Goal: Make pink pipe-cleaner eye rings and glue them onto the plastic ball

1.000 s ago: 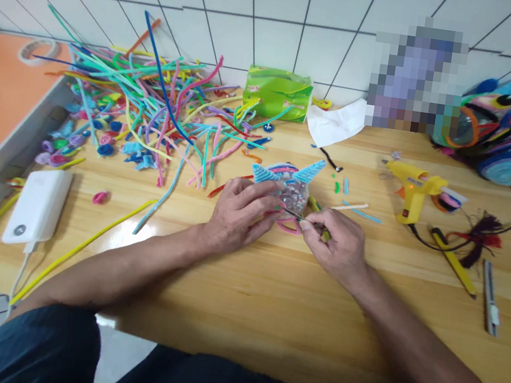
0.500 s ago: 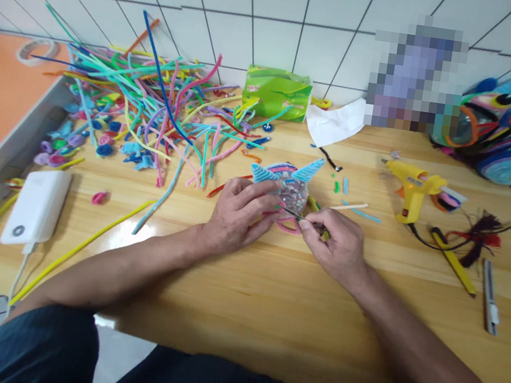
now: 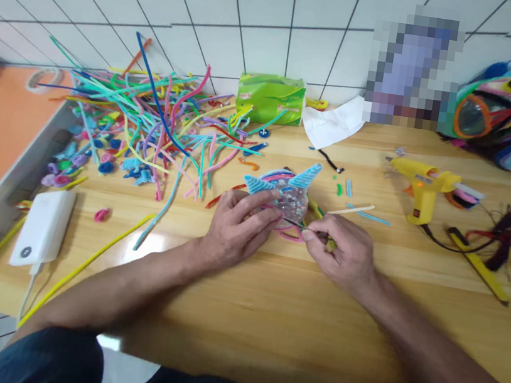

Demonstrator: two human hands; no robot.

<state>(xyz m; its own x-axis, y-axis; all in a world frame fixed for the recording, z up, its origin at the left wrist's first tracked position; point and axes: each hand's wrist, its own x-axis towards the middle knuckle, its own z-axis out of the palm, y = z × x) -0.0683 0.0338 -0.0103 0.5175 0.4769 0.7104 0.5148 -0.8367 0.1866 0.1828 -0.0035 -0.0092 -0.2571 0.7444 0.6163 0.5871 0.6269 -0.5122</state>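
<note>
Far left, the white power bank sits near my forearm, the yellow pipe cleaner running alongside it! Beyond, the tangled pile sprawls toward the green packet. Now my left hand, fingers curled tight on the craft piece, covering its near-left side; it's mid-table, two blue points up! My right hand pinches a thin dark tool, tip against the piece, my fist partly hiding the handle. Cream strip just beyond my knuckles; farther right, yellow glue gun, its cord crossing the cutter!
</note>
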